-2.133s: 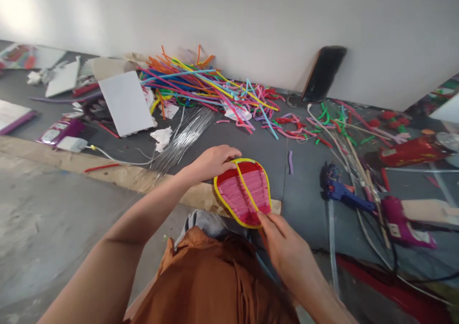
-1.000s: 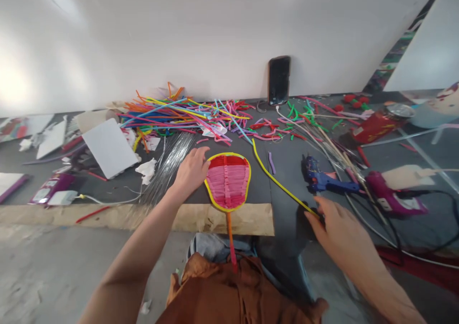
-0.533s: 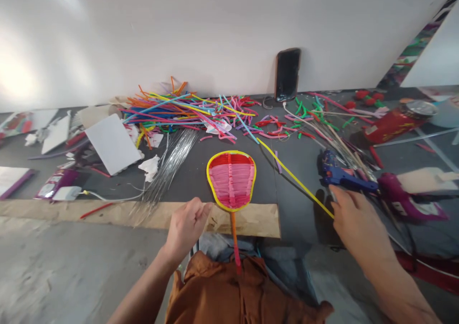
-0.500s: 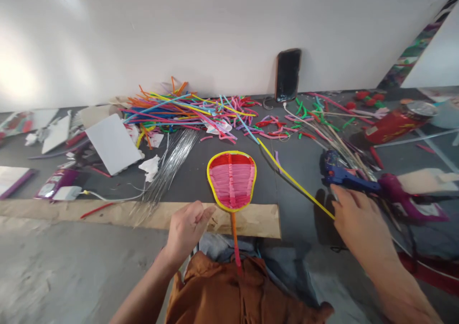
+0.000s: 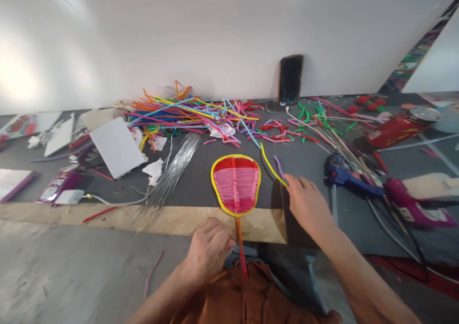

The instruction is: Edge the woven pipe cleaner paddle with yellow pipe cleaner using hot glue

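Observation:
A hand-fan shape (image 5: 235,185) made of pipe cleaners lies on the table before me, its pink and red face ringed in yellow. From its lower end an orange and pink stem (image 5: 240,238) reaches toward my body. My left hand (image 5: 213,245) is closed just left of this stem, its fingers curled; whatever they may hold is hidden. Right of the fan, my right hand (image 5: 308,202) pinches a yellow pipe cleaner (image 5: 271,166), which bends away toward the back. A short purple pipe cleaner (image 5: 278,165) lies beside those fingertips.
Behind the fan is a heap of coloured pipe cleaners (image 5: 186,111). Thin wires (image 5: 177,166) and a white card (image 5: 117,147) lie left. To the right are a blue glue gun (image 5: 355,180), a purple tool (image 5: 416,204) and a red can (image 5: 401,128). A phone (image 5: 290,80) leans against the wall.
My right hand has moved left, from beside the glue gun to near the fan, and less of the yellow pipe cleaner shows. My left hand has come down and right toward the stem.

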The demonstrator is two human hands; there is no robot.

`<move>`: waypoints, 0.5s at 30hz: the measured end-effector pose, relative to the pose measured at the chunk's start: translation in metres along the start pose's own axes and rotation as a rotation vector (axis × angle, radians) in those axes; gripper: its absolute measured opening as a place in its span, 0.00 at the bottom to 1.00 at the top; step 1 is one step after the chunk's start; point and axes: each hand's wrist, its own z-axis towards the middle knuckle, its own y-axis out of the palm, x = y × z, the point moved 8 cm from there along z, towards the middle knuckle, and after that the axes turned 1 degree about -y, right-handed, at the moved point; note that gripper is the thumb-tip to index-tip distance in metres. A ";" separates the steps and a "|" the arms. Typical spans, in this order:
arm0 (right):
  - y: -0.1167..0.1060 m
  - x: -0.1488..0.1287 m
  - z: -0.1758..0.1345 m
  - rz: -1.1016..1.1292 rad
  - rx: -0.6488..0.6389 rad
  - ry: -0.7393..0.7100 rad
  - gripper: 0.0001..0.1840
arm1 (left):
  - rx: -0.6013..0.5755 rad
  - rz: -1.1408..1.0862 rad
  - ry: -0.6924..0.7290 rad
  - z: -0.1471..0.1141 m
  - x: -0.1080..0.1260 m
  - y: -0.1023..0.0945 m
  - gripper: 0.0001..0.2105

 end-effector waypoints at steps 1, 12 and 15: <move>-0.006 0.003 -0.004 0.039 0.026 0.027 0.20 | 0.018 0.005 -0.001 -0.001 -0.002 -0.003 0.09; -0.014 0.041 -0.055 0.020 0.056 0.103 0.20 | -0.069 0.242 -0.139 -0.004 -0.042 -0.004 0.19; -0.024 0.042 -0.043 -0.072 0.103 0.098 0.23 | -0.084 0.297 -0.219 0.004 -0.055 -0.009 0.17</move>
